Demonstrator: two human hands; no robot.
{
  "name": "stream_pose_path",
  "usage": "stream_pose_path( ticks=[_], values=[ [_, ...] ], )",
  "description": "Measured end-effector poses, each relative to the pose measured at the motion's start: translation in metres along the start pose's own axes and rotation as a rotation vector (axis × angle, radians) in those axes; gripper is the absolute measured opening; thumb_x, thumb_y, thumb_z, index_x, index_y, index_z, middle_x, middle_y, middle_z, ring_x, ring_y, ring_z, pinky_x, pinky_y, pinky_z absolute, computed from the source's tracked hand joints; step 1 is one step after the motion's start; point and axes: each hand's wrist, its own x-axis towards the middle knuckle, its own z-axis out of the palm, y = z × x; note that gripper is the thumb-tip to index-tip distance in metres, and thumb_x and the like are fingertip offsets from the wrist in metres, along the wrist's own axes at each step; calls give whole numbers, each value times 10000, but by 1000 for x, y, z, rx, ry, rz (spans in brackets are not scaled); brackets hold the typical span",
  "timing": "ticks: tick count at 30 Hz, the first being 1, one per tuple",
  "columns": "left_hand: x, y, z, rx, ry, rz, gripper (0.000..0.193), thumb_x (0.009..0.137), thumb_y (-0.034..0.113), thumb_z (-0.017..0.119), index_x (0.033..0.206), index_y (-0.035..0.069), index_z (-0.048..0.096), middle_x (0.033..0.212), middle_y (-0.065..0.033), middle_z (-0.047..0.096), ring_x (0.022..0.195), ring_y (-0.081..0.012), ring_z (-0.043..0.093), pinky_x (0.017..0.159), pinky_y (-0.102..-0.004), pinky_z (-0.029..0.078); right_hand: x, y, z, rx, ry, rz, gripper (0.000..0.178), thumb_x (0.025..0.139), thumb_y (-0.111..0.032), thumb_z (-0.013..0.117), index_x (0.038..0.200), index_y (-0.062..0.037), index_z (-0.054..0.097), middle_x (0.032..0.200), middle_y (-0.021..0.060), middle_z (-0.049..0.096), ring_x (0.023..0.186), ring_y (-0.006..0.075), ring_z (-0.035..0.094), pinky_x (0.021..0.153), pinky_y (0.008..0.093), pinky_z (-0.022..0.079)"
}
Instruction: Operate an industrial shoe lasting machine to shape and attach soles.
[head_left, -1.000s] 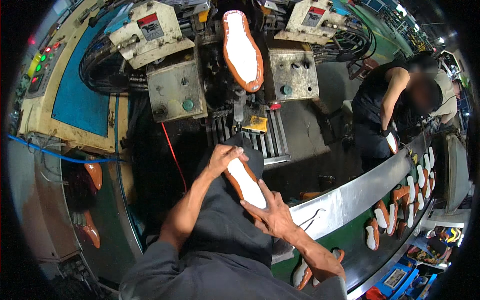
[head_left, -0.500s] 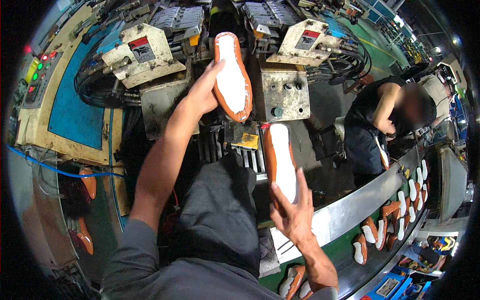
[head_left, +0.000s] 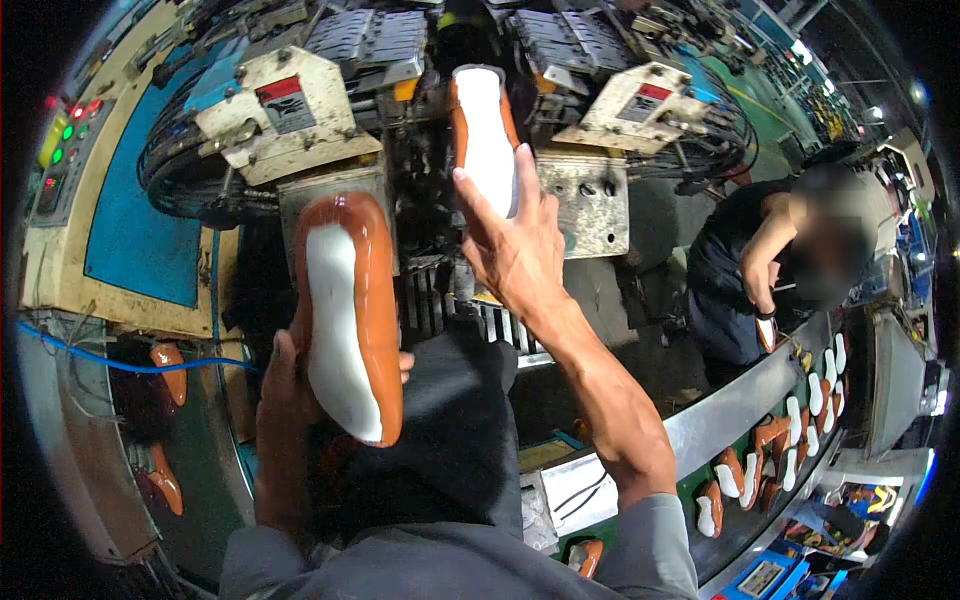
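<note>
Left hand (head_left: 281,392) is closed around a brown near shoe (head_left: 352,320), with the thumb laid along one side and fingertips showing past the other. Its white underside is turned upward and its brown-capped end is pointed away from the wearer. By the right hand (head_left: 515,238), a far shoe (head_left: 485,135), also brown with a white underside, is held between the spread thumb and fingers at its nearer end. It is positioned ahead, between the two sides of a machine (head_left: 290,105); whether it is seated on a support cannot be told. The two shoes are kept apart, the near one lower and to the left.

On the right, a metal ledge (head_left: 700,428) is bordered by a green conveyor belt (head_left: 712,555), on which more brown-and-white shoes (head_left: 750,480) are grouped. Beyond the ledge, another shoe (head_left: 767,334) is held by a bent-over co-worker (head_left: 735,255). At the left, a blue panel (head_left: 145,190) is set beside lit buttons (head_left: 68,133), and a blue cable (head_left: 100,362) is stretched above two brown shoes (head_left: 166,480).
</note>
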Motion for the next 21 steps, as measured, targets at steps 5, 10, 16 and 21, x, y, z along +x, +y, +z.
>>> stream_pose_path(
  ticks=[5,10,16,21],
  values=[
    [-37,-22,-25,-155,123,-45,1057,1010,740,622,1722,46,263,1493,-359,585,1132,-533,750,988,-693,625,15,-8,22,19,-37,35,841,861,-153,818,1612,-426,558,1757,306,229,1231,562,565,966,595,607],
    [-46,-37,-39,-46,120,-152,1083,972,798,621,1663,1,375,1464,-351,625,1139,-546,744,946,-689,640,12,4,33,-102,158,-190,802,862,-142,809,1620,-227,560,1712,344,329,1480,557,461,1234,607,435],
    [-43,-64,-27,-30,309,-136,1045,965,740,685,1649,4,398,1395,-313,677,1079,-505,763,908,-678,653,13,3,39,-89,144,-228,671,942,-130,712,1592,-70,554,1646,337,454,1553,511,419,1304,615,341],
    [-25,-72,-26,-101,221,-186,969,1011,613,726,1738,154,280,1589,-221,558,1300,-454,684,1040,-759,571,47,11,46,-70,209,-275,639,934,-143,715,1552,-48,582,1601,336,499,1518,504,455,1313,587,332]
  ],
)
